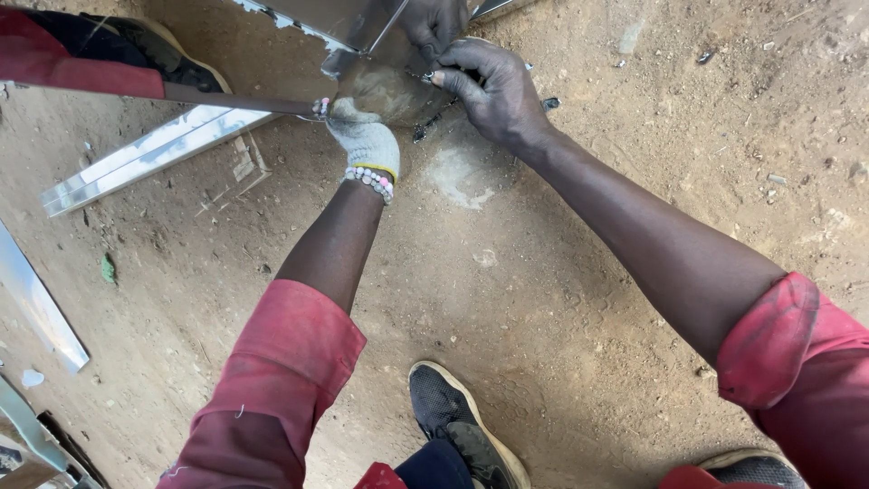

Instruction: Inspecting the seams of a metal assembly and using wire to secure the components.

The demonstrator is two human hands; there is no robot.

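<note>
A shiny folded sheet-metal piece (380, 86) stands on the dirt at the top middle. My left hand (364, 136), in a grey knit glove with a bead bracelet at the wrist, grips its lower edge from below. My right hand (493, 91) is bare and reaches in from the right. Its fingertips pinch the sheet's edge beside a small dark part that I cannot make out. Another person's dark hand (434, 23) holds the same sheet from above, just past my right fingers.
A long bright metal strip (145, 158) lies on the ground to the left, with more metal strips (41, 312) at the left edge. A shoe and red trouser leg (109, 54) show at the top left. My own dark shoe (457, 426) stands on the sandy ground (561, 299) at the bottom.
</note>
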